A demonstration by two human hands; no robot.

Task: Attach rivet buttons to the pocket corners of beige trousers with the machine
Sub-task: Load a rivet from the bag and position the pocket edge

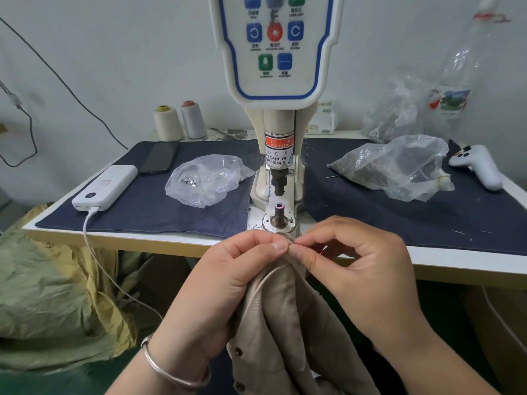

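The beige trousers (282,315) hang bunched in front of the table edge, with dark buttons on a lower flap. My left hand (228,277) grips the fabric and pinches a folded corner at the top. My right hand (362,269) pinches the same corner from the right, fingertips meeting the left thumb; whether a rivet sits between them I cannot tell. Just beyond the fingertips stands the rivet machine (278,155), its lower die post (279,213) lit by a red dot under the raised punch (279,182).
A clear bag with metal rivets (205,179) lies left of the machine, another plastic bag (399,166) to the right. A power bank (105,188), phone (159,158), thread cones (179,124) and a white controller (476,165) lie on the denim-covered table (171,212). Olive fabric (48,295) is piled at left.
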